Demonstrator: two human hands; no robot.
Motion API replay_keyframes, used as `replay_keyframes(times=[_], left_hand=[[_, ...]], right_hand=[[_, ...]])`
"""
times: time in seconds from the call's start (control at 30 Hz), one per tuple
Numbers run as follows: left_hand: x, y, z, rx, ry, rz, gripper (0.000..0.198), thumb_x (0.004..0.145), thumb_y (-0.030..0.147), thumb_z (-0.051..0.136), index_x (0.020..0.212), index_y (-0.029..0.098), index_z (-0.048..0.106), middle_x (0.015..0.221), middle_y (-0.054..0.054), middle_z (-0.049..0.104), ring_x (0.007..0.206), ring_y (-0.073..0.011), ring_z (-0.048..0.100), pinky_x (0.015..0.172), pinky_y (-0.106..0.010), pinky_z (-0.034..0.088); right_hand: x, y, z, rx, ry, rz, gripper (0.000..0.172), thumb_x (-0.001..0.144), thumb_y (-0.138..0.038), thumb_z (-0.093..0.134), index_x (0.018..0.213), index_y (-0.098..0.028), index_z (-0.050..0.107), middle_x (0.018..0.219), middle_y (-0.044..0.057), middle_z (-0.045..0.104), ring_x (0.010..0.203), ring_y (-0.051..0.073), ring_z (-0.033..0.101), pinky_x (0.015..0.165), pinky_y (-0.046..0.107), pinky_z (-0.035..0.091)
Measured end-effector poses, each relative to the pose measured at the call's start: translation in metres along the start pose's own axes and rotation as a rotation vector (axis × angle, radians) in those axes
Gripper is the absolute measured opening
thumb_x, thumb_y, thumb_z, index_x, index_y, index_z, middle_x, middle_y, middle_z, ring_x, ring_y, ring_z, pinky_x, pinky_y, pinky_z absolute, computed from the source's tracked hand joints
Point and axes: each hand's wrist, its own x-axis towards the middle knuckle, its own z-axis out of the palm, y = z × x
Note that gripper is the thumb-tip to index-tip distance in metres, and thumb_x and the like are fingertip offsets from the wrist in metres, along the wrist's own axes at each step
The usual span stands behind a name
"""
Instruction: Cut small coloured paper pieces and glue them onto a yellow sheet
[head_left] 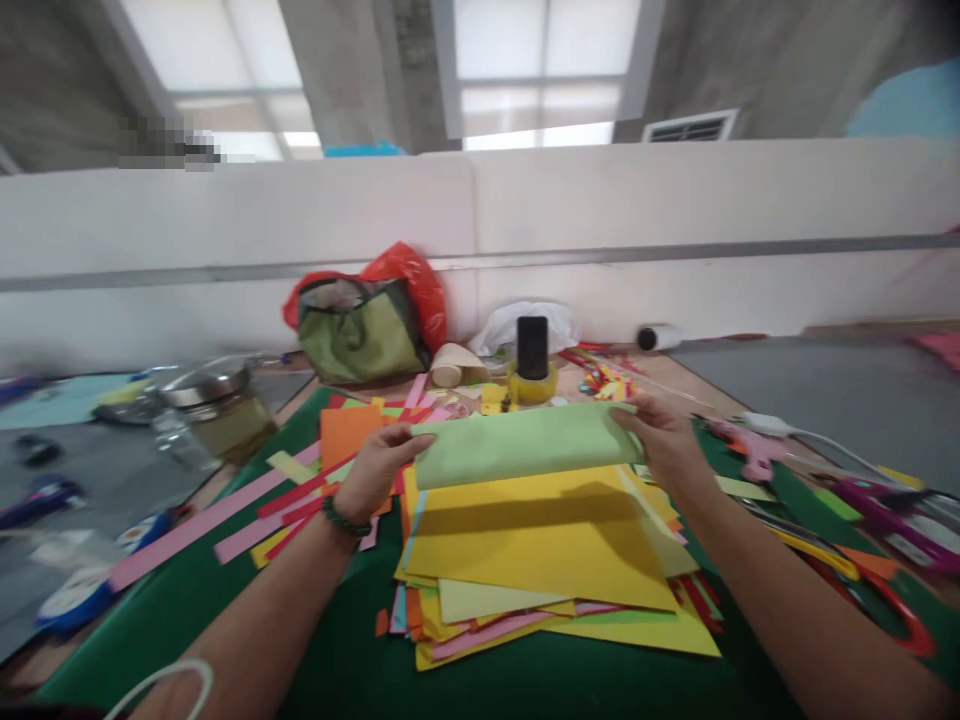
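A light green sheet of paper [525, 443] is held up above a stack of coloured paper [547, 560], mostly yellow, on a dark green mat [352, 650]. My left hand [379, 468] pinches the sheet's left end, fingers closed on it; a bead bracelet is on that wrist. My right hand [664, 440] grips the sheet's right end. The sheet casts a shadow on the yellow sheets below.
Pink, red and orange paper strips [247, 510] lie left of the stack. A glass jar [214, 410], a green and red bag [360, 320], a tape roll with a black object [532, 365], scissors [885, 580] and a pink tool [750, 450] surround it. A white partition wall stands behind.
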Motion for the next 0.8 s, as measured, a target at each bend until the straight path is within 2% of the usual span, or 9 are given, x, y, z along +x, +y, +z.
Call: replay_keyframes(times=[0.13, 0.37, 0.57, 0.8], left_hand=[[-0.003, 0.000, -0.001, -0.022, -0.039, 0.031, 0.036, 0.048, 0.039, 0.086, 0.060, 0.016, 0.062, 0.054, 0.003, 0.058, 0.052, -0.0087, 0.049, 0.053, -0.021, 0.038], [-0.004, 0.001, -0.003, -0.006, -0.071, 0.079, 0.035, 0.054, 0.041, 0.083, 0.055, 0.016, 0.059, 0.053, 0.004, 0.054, 0.053, -0.0080, 0.046, 0.054, -0.021, 0.037], [-0.003, 0.000, -0.003, -0.010, -0.075, 0.090, 0.034, 0.056, 0.041, 0.082, 0.054, 0.016, 0.059, 0.054, 0.004, 0.055, 0.054, -0.0080, 0.047, 0.056, -0.021, 0.038], [-0.009, 0.009, -0.002, 0.134, -0.010, 0.068, 0.035, 0.052, 0.045, 0.082, 0.057, 0.016, 0.061, 0.054, 0.003, 0.057, 0.054, -0.0103, 0.049, 0.054, -0.023, 0.039]], right_hand=[[0.005, 0.006, -0.006, -0.025, 0.012, -0.015, 0.037, 0.044, -0.038, 0.089, 0.066, -0.020, 0.065, 0.060, -0.003, 0.063, 0.051, 0.009, 0.054, 0.045, 0.020, 0.042], [0.009, 0.011, -0.009, -0.019, 0.011, -0.003, 0.041, 0.042, -0.034, 0.090, 0.068, -0.021, 0.063, 0.060, -0.005, 0.062, 0.053, 0.011, 0.058, 0.049, 0.023, 0.048], [0.011, 0.011, -0.008, 0.053, 0.065, 0.066, 0.044, 0.034, -0.030, 0.092, 0.066, -0.020, 0.063, 0.060, -0.005, 0.062, 0.052, 0.009, 0.056, 0.048, 0.020, 0.046], [0.001, 0.000, -0.001, -0.021, 0.034, -0.076, 0.039, 0.042, -0.037, 0.089, 0.062, -0.022, 0.059, 0.055, -0.005, 0.057, 0.049, 0.011, 0.052, 0.043, 0.023, 0.044]])
